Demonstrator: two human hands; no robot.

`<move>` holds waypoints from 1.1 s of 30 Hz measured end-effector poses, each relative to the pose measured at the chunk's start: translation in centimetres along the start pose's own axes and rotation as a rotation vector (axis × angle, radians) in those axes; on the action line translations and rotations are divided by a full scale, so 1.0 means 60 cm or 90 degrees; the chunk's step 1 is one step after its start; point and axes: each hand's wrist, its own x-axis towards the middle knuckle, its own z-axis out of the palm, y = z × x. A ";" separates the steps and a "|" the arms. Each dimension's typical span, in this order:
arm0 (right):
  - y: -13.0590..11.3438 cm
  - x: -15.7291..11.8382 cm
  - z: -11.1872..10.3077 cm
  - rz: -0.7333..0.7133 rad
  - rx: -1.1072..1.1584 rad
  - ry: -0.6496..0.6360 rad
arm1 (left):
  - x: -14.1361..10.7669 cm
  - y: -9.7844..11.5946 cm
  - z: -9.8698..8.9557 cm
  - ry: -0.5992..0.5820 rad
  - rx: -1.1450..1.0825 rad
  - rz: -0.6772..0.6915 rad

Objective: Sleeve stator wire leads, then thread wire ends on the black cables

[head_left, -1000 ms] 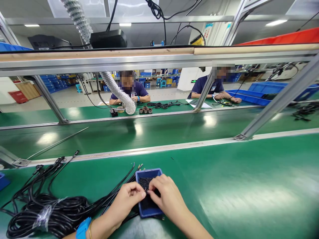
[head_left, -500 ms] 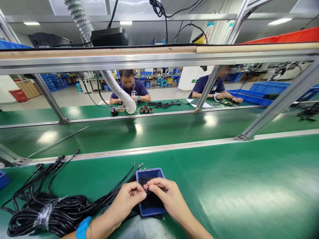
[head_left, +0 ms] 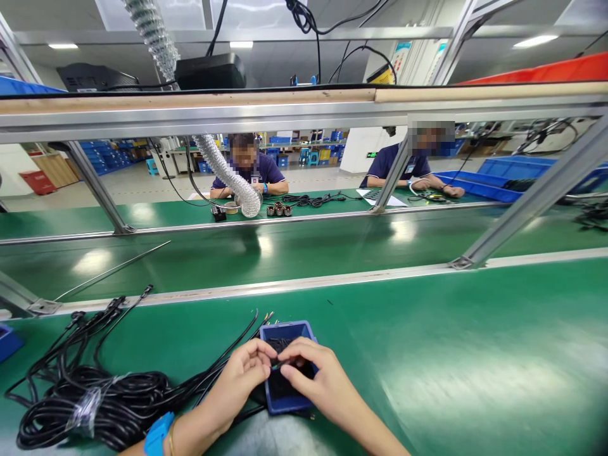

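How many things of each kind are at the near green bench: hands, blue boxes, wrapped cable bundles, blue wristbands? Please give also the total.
Hands: 2 (left hand, right hand)
Blue boxes: 2 (box below the hands, box at left edge)
Wrapped cable bundle: 1
Blue wristband: 1
Total: 6

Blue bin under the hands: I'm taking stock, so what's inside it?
Thin black pieces lie at the far end of the blue bin, a dark mass nearer; whatever the left hand and right hand cover is hidden.
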 end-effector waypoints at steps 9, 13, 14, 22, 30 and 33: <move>0.008 -0.004 0.007 -0.025 -0.054 -0.019 | -0.006 0.001 0.004 0.018 0.154 0.073; -0.030 -0.014 -0.026 -0.052 -0.043 -0.177 | -0.021 0.058 -0.032 -0.028 0.506 0.141; -0.041 -0.018 -0.035 -0.074 -0.021 -0.252 | -0.024 0.071 -0.042 0.002 0.633 0.144; -0.021 -0.023 -0.030 -0.098 -0.111 -0.206 | 0.021 0.015 -0.053 0.091 0.924 -0.145; 0.061 0.007 0.021 -0.173 -0.595 -0.023 | 0.033 0.078 -0.080 0.110 0.698 -0.026; 0.075 0.019 0.047 -0.154 -0.647 -0.074 | 0.027 0.100 -0.047 -0.011 0.538 0.087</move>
